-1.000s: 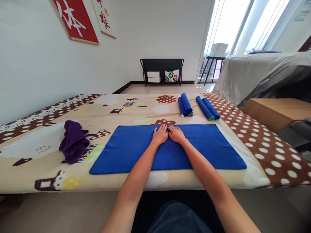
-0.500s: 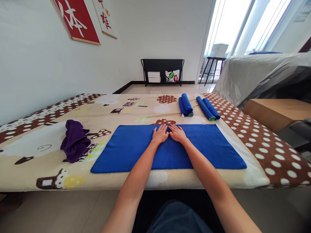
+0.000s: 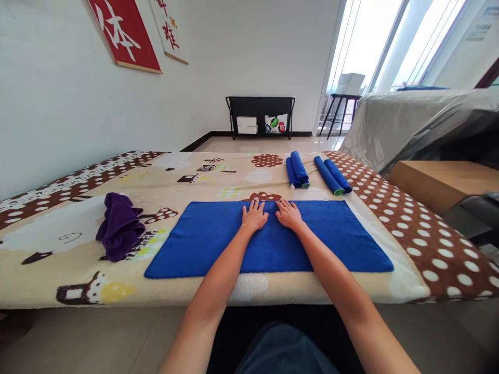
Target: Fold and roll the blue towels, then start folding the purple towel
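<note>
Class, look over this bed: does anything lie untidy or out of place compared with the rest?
Yes: the purple towel lies crumpled in a heap on the blanket, while the blue towel under the left hand and right hand lies flat and the rolled towels lie neatly.

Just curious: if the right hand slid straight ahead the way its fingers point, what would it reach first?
Probably the towel's far edge, then bare blanket. The right hand lies flat on the blue towel; the rolled towels seem slightly right of that line.
</note>
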Demonstrator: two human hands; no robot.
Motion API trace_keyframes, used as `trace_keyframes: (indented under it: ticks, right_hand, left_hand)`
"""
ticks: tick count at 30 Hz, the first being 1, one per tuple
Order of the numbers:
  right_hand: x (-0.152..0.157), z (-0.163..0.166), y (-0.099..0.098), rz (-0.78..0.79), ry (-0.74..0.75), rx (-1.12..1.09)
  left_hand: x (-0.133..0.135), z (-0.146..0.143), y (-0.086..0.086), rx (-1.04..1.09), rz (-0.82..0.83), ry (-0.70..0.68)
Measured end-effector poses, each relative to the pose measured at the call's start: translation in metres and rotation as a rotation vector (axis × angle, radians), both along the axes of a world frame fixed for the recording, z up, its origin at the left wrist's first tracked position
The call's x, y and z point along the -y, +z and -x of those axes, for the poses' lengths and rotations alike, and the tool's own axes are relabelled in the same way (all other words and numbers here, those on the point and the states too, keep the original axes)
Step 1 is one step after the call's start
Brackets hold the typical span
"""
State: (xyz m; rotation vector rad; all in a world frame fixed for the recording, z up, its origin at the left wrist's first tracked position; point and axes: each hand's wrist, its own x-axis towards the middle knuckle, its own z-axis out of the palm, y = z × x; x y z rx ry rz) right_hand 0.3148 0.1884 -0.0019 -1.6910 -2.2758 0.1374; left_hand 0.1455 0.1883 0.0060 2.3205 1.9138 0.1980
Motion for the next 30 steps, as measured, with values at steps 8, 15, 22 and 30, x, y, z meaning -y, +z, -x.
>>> trace_keyframes:
  ticks: [8,15,22,30]
  right_hand:
    - [-0.004,0.012,-0.001,-0.022,0.098,0.012]
    - [-0.010,-0.026,-0.005,-0.008,0.061,0.025]
    - [-0.005,-0.132,-0.010,0.023,-0.088,0.059]
    - [0.014,-0.236,-0.014,0.062,-0.290,0.090]
  left_hand:
    - [-0.004,-0.006,-0.002,-0.007,0.003,-0.114]
    - [-0.012,0.033,-0.001,-0.026,0.016,-0.087]
    - [-0.014,0.135,-0.001,-0.072,0.025,0.107]
    - [0.003,0.241,0.007,-0.128,0.000,0.408]
